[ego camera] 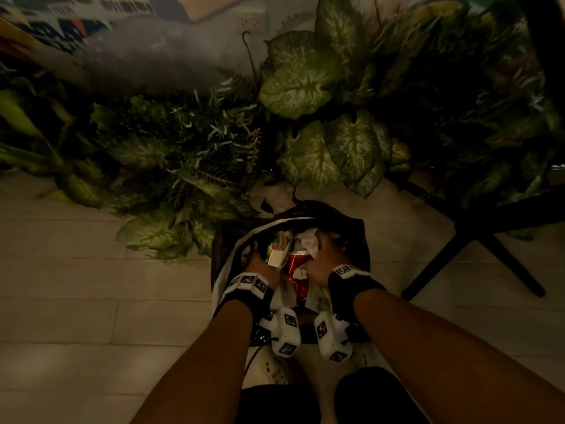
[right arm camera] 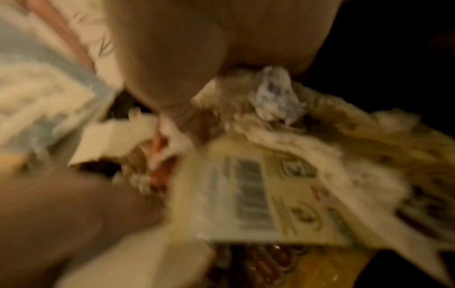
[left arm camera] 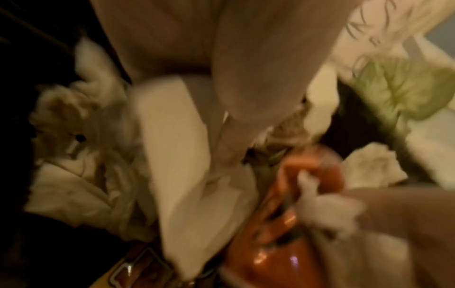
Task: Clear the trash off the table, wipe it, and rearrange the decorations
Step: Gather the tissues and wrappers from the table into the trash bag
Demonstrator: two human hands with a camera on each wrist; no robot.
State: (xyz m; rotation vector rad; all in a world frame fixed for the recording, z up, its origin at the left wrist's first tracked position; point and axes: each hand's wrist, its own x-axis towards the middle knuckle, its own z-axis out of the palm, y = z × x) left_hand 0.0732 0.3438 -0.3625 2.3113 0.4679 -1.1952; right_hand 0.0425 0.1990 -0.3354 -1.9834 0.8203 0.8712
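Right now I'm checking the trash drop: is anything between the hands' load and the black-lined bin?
Nothing visible. Both the left hand and right hand are already inside the mouth of the black-lined trash bin, among the crushed red can and crumpled white paper.

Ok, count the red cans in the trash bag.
1. The red can lies crushed in the bag, between the left hand and right hand. Paper and wrappers may hide others.
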